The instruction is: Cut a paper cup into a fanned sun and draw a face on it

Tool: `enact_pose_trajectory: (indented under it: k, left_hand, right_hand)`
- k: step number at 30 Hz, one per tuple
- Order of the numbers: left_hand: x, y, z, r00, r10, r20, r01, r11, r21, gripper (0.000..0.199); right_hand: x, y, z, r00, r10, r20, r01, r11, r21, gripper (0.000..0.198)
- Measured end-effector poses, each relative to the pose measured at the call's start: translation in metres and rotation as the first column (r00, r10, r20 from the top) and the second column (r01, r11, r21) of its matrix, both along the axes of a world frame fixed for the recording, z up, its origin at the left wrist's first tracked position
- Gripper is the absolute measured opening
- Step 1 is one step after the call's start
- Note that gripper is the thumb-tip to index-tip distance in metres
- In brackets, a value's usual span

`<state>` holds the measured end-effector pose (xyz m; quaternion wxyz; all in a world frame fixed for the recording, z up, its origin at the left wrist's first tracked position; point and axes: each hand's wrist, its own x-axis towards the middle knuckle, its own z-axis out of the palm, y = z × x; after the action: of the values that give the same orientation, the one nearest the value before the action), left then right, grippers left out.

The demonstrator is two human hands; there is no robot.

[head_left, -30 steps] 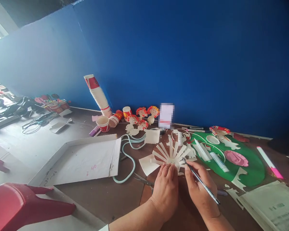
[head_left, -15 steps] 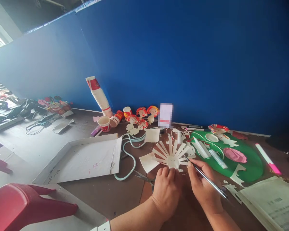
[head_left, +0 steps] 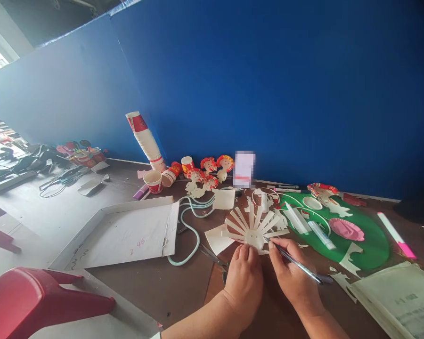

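Observation:
A paper cup [head_left: 253, 239], cut into strips that fan out flat, lies in front of me on the brown table. Two small eye-like marks are drawn on its round base. My left hand [head_left: 244, 282] is closed at the cup's near edge, its curled fingers on the rim of the base; the fingertips are partly hidden. In my right hand [head_left: 293, 278] is a pen [head_left: 299, 265], pinched between thumb and fingers. Its tip is at the right side of the base; whether it touches is too small to tell. Scissors [head_left: 215, 258] lie left of my left hand.
A cardboard tray [head_left: 127, 235] and a pale cable [head_left: 197, 240] lie left. Stacked paper cups [head_left: 146, 141] lean by the blue partition, near several finished paper figures [head_left: 209, 165]. Right are a green mat [head_left: 371, 249], a pink-capped marker [head_left: 397, 238] and a booklet [head_left: 403, 296].
My right hand has shifted left, bringing the pen tip from the strips to the round base. My left hand stays at the cup's near edge.

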<state>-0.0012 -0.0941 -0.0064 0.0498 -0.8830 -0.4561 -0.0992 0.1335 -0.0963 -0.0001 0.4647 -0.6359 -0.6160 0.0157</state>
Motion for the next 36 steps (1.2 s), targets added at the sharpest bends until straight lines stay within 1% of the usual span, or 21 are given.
enact_pose_trajectory:
  k: [4,10,16,21,26,30,36]
  left_hand:
    - [0.001,-0.002,0.0,0.999,0.021,0.031,-0.021,1.0,-0.011,0.032]
    - [-0.001,-0.003,-0.001,0.995,0.031,0.092,-0.025,0.997,-0.067,0.03]
    - [-0.004,-0.002,0.005,0.984,0.029,0.175,-0.01,0.994,-0.108,0.034]
    - [-0.003,-0.002,0.004,0.989,0.007,0.149,0.003,0.998,-0.066,0.034]
    - [-0.001,-0.002,0.0,0.991,0.014,0.131,-0.008,0.999,-0.045,0.035]
    - [-0.002,-0.003,0.002,0.993,0.005,0.117,0.001,0.998,-0.055,0.037]
    - [-0.002,-0.003,0.004,0.996,-0.018,0.086,0.021,0.999,-0.034,0.038]
  right_hand:
    - [-0.002,0.001,0.0,0.999,0.032,0.002,-0.032,0.999,-0.035,0.021]
    - [-0.002,0.0,-0.003,0.998,0.057,-0.004,-0.057,0.996,-0.072,0.019]
    - [-0.008,0.001,-0.007,0.994,0.099,-0.034,-0.102,0.99,-0.102,0.02]
    - [-0.012,0.002,-0.01,0.992,0.121,-0.033,-0.124,0.981,-0.147,0.02]
    - [-0.011,0.002,-0.016,0.994,0.111,-0.012,-0.111,0.98,-0.166,0.02]
    - [-0.01,0.002,-0.018,0.994,0.107,-0.008,-0.106,0.977,-0.185,0.019]
    - [-0.01,0.002,-0.017,0.995,0.102,0.008,-0.099,0.978,-0.184,0.019]
